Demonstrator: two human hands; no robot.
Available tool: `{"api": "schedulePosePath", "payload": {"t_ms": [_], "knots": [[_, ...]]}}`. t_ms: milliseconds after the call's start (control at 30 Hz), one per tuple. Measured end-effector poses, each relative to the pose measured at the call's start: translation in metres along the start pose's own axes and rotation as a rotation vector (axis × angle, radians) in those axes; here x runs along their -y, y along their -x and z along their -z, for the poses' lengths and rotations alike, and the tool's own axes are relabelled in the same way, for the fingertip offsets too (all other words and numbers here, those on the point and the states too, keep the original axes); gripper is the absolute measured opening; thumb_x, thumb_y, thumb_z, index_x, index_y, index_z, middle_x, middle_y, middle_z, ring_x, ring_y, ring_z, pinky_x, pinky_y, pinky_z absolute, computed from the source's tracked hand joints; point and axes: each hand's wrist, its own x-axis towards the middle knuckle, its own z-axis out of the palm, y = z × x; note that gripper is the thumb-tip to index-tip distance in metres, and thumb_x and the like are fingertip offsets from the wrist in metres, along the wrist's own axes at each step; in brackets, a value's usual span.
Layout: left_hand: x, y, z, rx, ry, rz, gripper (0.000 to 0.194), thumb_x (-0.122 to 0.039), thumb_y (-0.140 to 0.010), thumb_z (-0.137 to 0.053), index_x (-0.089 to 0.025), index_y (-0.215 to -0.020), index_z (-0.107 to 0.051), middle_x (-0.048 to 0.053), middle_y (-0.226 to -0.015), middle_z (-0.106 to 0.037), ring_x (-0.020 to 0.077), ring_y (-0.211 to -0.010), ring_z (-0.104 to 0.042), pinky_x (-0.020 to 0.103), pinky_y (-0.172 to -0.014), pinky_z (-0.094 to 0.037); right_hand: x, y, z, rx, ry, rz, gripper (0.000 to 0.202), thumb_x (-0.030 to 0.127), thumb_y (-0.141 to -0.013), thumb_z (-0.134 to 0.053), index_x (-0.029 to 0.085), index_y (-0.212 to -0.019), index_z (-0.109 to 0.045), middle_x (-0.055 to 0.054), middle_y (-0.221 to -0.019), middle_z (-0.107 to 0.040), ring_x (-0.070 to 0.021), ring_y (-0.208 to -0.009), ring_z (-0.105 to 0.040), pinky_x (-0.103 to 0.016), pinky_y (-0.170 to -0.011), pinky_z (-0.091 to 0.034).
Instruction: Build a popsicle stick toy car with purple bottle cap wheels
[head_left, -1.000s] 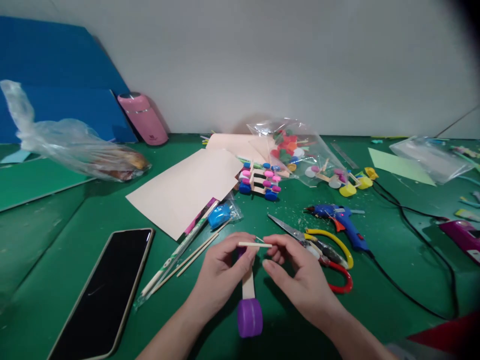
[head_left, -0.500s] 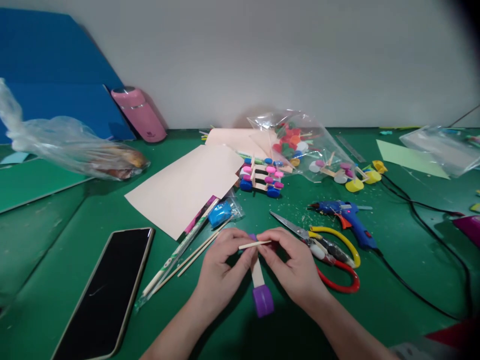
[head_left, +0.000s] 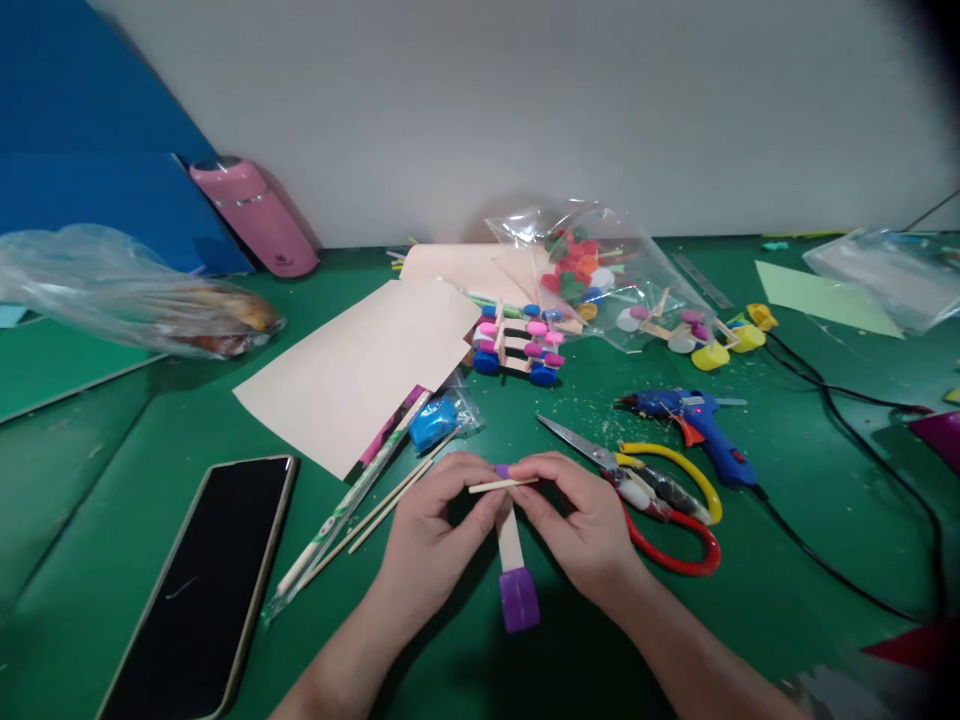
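My left hand (head_left: pixel 431 520) and my right hand (head_left: pixel 581 510) meet at the front centre, thumbs and forefingers pinched together. Between them they grip a short, thin wooden stick (head_left: pixel 491 487), held crosswise. It lies over a flat craft stick (head_left: pixel 510 540) that points towards me. A purple cap-like piece (head_left: pixel 520 600) sits on the near end of the craft stick, and another bit of purple shows at its far end between the fingertips. Fingers hide the join of the two sticks.
To the right lie scissors (head_left: pixel 664 505) and a blue glue gun (head_left: pixel 694 425) with a trailing black cord. At left are a phone (head_left: pixel 199 590), skewers (head_left: pixel 382 510), paper (head_left: pixel 352 370) and a pink bottle (head_left: pixel 255 215). Farther back stand small craft cars (head_left: pixel 517 345) and a bag of caps (head_left: pixel 581 265).
The view has shifted slightly, so most things sit a little further left. Both hands keep the same pinch on the sticks, and the purple piece has turned slightly.
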Motion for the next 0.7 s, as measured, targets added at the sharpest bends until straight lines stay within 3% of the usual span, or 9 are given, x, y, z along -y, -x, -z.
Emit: {"api": "schedulePosePath", "payload": {"t_ms": [700], "knots": [[-0.0015, -0.0017, 0.0010, 0.036, -0.047, -0.021, 0.006, -0.018, -0.077, -0.058, -0.016, -0.079, -0.063, 0.006, -0.079, -0.061, 0.0181, -0.079, -0.057, 0.031, -0.070, -0.047, -0.0040, 0.0026, -0.0021, -0.037, -0.064, -0.030, 0.010, 0.017, -0.078, -0.057, 0.021, -0.085, -0.063, -0.001, -0.079, -0.066, -0.0147, -0.074, -0.061, -0.025, -0.066, -0.050]]}}
